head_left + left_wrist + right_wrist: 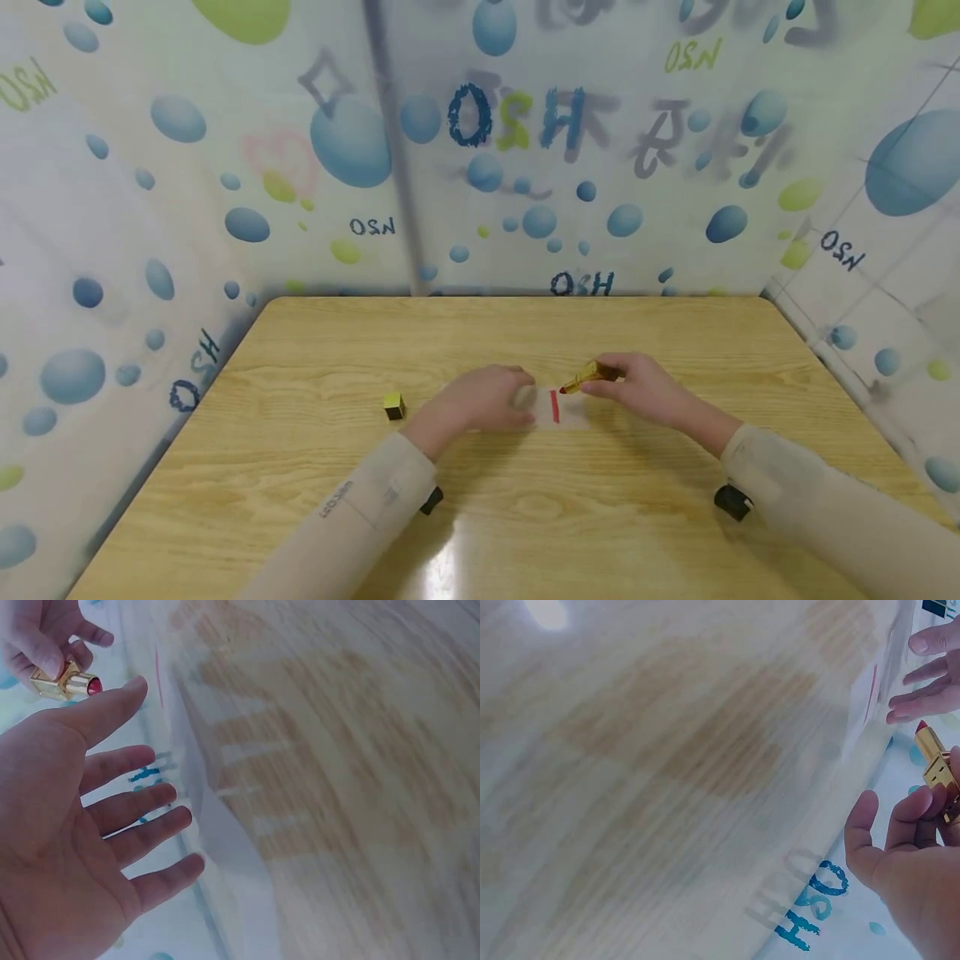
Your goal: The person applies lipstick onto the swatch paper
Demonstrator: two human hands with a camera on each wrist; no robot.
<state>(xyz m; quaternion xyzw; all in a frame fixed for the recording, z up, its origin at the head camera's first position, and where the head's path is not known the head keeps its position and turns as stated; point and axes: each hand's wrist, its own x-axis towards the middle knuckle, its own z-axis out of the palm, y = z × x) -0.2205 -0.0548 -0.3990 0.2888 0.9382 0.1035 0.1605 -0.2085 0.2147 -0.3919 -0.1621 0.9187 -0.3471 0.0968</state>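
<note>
Lipstick [585,379] gripped in right hand [637,387], red tip just above white paper [558,410] at middle of counter [315,517].
Gold case pinched between thumb and curled fingers [904,817] of right hand, red tip bared and pointing down-left toward short red stroke [555,406] already on paper. Left hand [487,398] lying on left part of paper, fingers [135,806] straight and spread, gripping nothing, thumb tip close to lipstick tip in left wrist view. Small yellow and dark cube [394,406] standing on counter, well apart to left of left hand. Pale sleeves [352,508] covering both forearms. Bubble-patterned sheet [480,150] hung round counter on three sides.
</note>
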